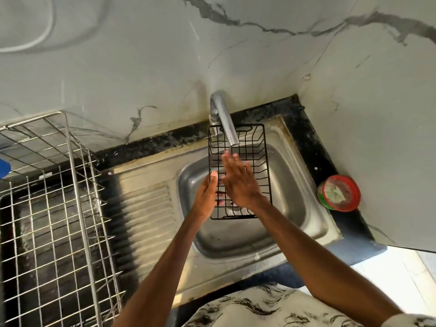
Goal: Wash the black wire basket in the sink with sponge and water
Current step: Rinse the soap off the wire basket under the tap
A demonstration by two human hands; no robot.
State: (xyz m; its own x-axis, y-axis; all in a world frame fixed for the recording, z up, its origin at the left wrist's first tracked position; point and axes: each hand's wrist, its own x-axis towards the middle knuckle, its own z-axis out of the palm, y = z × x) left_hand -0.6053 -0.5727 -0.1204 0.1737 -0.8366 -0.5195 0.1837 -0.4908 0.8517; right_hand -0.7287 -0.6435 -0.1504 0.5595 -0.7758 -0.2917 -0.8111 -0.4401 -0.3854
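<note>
A rectangular black wire basket [253, 152] is held above the bowl of the stainless steel sink [236, 237]. Its far end sits directly beneath the curved chrome tap [224, 119] that rises behind the sink. The left hand [206, 197] grasps the basket's left rim: the thumb lies along the top wire and the fingers [221, 202] curl underneath, showing through the mesh. The right hand [238, 185] rests flat inside the basket with its fingers [230, 160] straight and released, pointing towards the tap spout and holding nothing.

Left of the sink bowl runs its ribbed steel drainboard [141, 197]. Further left stands a large silver wire dish rack [59, 208] on the black speckled stone counter [153, 142]. At the rack's far left edge a small blue object [3, 168] shows, too cut off to identify. Right of the sink, in the counter's corner, sits a round red and green tub [339, 193] with a pale mass inside. Behind the sink rises a pale grey marble-patterned wall [141, 67]. Nearest the camera, in front of the sink, is a white garment with black markings [259, 308].
</note>
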